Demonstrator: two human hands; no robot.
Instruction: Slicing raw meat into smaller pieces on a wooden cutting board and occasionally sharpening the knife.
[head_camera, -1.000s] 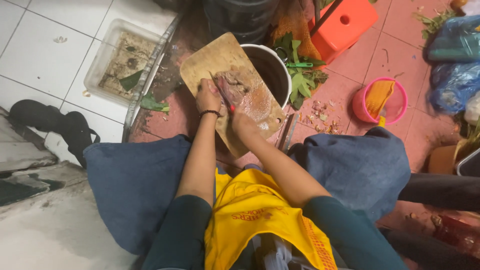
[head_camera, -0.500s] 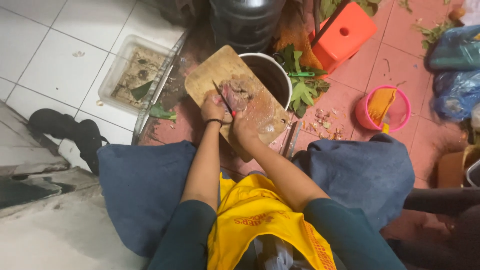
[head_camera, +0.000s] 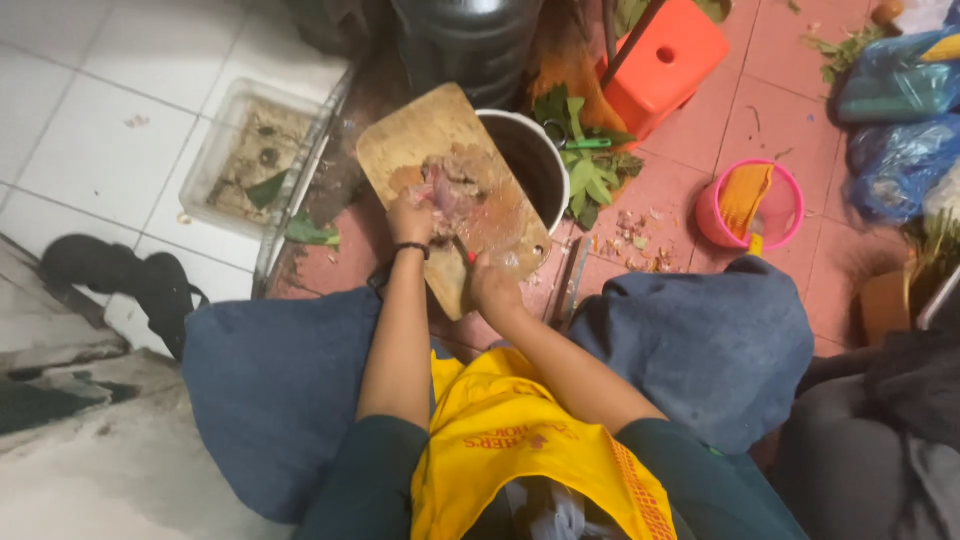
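Note:
A wooden cutting board (head_camera: 415, 135) lies tilted on the reddish floor tiles in front of my knees. A reddish lump of raw meat (head_camera: 455, 185) sits on its middle. My left hand (head_camera: 410, 218), with a dark band at the wrist, presses on the meat's left side. My right hand (head_camera: 492, 287) is closed at the board's near edge around a knife (head_camera: 468, 256); only a bit of red handle shows, and the blade toward the meat is blurred.
A white pot (head_camera: 535, 165) with a dark inside touches the board's right side, with green leaves (head_camera: 585, 160) and an orange stool (head_camera: 670, 55) behind it. A pink bucket (head_camera: 750, 205) stands right, a clear tray (head_camera: 250, 155) left, blue bags (head_camera: 900, 150) far right.
The knife blade that stood raised over the meat half a second ago has come down toward it. My left hand has stayed on the meat.

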